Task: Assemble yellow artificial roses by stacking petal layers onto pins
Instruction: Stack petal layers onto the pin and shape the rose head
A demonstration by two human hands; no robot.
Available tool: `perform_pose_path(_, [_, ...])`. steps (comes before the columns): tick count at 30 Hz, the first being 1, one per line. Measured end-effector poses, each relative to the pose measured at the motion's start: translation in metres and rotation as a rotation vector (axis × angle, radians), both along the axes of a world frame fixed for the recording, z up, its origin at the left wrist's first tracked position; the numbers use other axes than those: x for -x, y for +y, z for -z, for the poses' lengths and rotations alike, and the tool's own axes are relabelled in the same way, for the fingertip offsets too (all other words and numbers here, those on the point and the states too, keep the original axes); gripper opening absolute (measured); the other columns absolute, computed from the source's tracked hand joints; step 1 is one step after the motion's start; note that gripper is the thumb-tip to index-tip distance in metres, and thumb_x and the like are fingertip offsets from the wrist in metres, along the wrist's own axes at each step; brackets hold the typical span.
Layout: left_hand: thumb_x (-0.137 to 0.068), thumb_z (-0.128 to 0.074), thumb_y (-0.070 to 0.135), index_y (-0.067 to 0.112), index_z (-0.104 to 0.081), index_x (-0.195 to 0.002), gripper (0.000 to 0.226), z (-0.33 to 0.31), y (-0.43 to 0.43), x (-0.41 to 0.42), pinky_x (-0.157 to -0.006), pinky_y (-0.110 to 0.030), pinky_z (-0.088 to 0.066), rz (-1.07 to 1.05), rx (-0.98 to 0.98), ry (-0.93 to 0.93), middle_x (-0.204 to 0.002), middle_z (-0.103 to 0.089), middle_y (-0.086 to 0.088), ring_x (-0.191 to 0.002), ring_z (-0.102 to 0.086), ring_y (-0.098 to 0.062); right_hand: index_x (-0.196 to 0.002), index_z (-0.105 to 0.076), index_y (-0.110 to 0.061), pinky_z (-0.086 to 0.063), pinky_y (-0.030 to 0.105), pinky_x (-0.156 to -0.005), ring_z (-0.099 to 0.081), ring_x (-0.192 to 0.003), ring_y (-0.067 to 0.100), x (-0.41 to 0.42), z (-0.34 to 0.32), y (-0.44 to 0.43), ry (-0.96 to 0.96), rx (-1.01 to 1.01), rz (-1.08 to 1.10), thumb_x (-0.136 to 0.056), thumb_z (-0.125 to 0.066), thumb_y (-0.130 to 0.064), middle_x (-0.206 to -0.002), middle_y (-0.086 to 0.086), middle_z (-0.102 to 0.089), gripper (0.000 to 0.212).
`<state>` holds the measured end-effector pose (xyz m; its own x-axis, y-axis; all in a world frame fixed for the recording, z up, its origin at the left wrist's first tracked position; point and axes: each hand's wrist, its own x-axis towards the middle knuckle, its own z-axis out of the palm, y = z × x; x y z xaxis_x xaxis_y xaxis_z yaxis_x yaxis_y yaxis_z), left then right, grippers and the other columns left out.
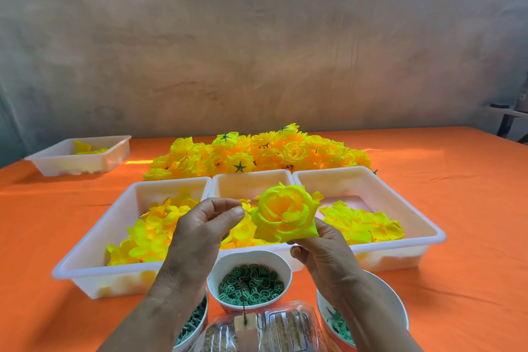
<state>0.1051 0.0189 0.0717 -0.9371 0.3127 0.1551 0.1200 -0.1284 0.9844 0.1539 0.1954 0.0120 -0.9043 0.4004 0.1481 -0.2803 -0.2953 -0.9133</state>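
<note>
My right hand (323,254) holds an assembled yellow rose (285,216) from below, fingers curled round its base, above the middle tray (253,178). My left hand (200,226) hovers just left of the rose with thumb and forefinger pinched together; whether anything sits between them I cannot tell. A thin upright pin (243,304) stands in a small block (244,323) near the front edge. Loose yellow petal layers (148,234) fill the left tray (85,263) and lie in the right tray (428,226).
A heap of finished yellow roses (257,153) lies behind the trays on the orange cloth (471,194). A cup of green rings (251,283) stands in front, flanked by two cups of green parts (191,323) (340,323). Another white tray (83,156) sits far left.
</note>
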Motion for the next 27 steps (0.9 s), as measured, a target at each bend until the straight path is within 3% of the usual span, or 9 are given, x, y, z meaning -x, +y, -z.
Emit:
perform_pose_path(2, [-0.08,-0.075,0.015,0.017,-0.073,-0.082,0.004,0.001,0.001,-0.002,-0.079,-0.026,-0.045,-0.018,0.014,0.014,-0.072,-0.069,0.012,-0.075,-0.062,-0.004,-0.069,-0.077,-0.016,-0.039,0.019,-0.048,-0.04,-0.058,0.016,0.0,0.0,0.0,0.005,0.009,-0.001,-0.082,-0.055,0.017,-0.059,0.003,-0.059,0.042])
perform_pose_path(8, [-0.083,-0.07,0.013,0.019,-0.069,-0.06,0.024,0.001,0.003,-0.009,-0.072,-0.028,-0.042,-0.042,0.104,0.079,-0.061,-0.061,0.011,-0.059,-0.053,0.001,-0.075,-0.079,-0.023,-0.041,0.018,-0.048,-0.045,-0.054,0.008,0.0,-0.003,-0.003,0.047,0.048,-0.051,-0.064,-0.07,-0.008,-0.065,-0.003,-0.067,0.021])
perform_pose_path(12, [-0.085,-0.068,0.02,0.023,-0.074,-0.059,0.027,-0.001,0.004,-0.015,-0.072,-0.029,-0.036,-0.021,0.189,0.102,-0.05,-0.056,0.018,-0.054,-0.05,0.006,-0.077,-0.079,-0.025,-0.042,0.018,-0.048,-0.053,-0.056,0.005,0.003,0.0,-0.002,0.06,0.06,-0.036,-0.08,-0.061,0.006,-0.07,-0.006,-0.07,0.036])
perform_pose_path(15, [-0.089,-0.063,0.025,0.024,-0.076,-0.06,0.032,-0.002,0.003,-0.016,-0.072,-0.029,-0.034,-0.006,0.215,0.047,-0.045,-0.054,0.02,-0.059,-0.047,0.001,-0.077,-0.078,-0.025,-0.042,0.019,-0.051,-0.05,-0.054,0.007,0.002,0.001,-0.002,0.068,0.006,-0.05,-0.063,-0.077,-0.001,-0.067,-0.006,-0.068,0.028])
perform_pose_path(17, [-0.089,-0.063,0.026,0.021,-0.078,-0.061,0.033,-0.003,0.003,-0.016,-0.071,-0.03,-0.034,0.007,0.207,0.008,-0.046,-0.056,0.02,-0.053,-0.051,0.004,-0.077,-0.078,-0.025,-0.042,0.022,-0.053,-0.047,-0.052,0.008,0.001,0.002,-0.004,0.072,-0.031,-0.049,-0.064,-0.073,-0.004,-0.063,-0.005,-0.066,0.025])
perform_pose_path(19, [-0.084,-0.068,0.03,0.015,-0.077,-0.062,0.028,-0.005,0.003,-0.016,-0.069,-0.029,-0.035,0.018,0.206,-0.024,-0.048,-0.058,0.019,-0.048,-0.051,0.009,-0.079,-0.078,-0.023,-0.041,0.03,-0.06,-0.044,-0.059,0.015,0.002,0.003,-0.004,0.076,-0.063,-0.024,-0.068,-0.071,-0.006,-0.066,0.007,-0.066,0.022])
perform_pose_path(22, [-0.071,-0.079,0.031,0.012,-0.071,-0.065,0.021,-0.003,0.002,-0.014,-0.067,-0.029,-0.038,-0.009,0.255,0.004,-0.058,-0.062,0.012,-0.055,-0.054,0.005,-0.089,-0.077,-0.016,-0.046,0.049,-0.072,-0.047,-0.077,0.024,0.002,0.003,-0.004,0.1,-0.164,0.007,-0.077,-0.071,-0.002,-0.088,0.039,-0.06,0.019])
perform_pose_path(24, [-0.073,-0.082,0.024,0.015,-0.067,-0.066,0.018,0.001,0.002,-0.011,-0.064,-0.028,-0.039,-0.102,0.339,0.131,-0.066,-0.06,0.005,-0.063,-0.053,-0.009,-0.089,-0.075,-0.013,-0.045,0.035,-0.064,-0.047,-0.069,0.018,-0.001,0.001,-0.006,0.106,-0.254,0.03,-0.074,-0.071,-0.014,-0.076,0.023,-0.065,0.015])
perform_pose_path(27, [-0.073,-0.08,0.028,0.028,-0.06,-0.061,0.024,0.003,0.003,-0.015,-0.062,-0.025,-0.034,-0.322,0.566,0.448,-0.076,-0.053,0.006,-0.068,-0.048,-0.01,-0.083,-0.075,-0.014,-0.041,0.019,-0.054,-0.045,-0.056,0.006,-0.002,0.0,-0.008,0.101,-0.311,0.057,-0.067,-0.071,-0.036,-0.062,-0.004,-0.062,0.028])
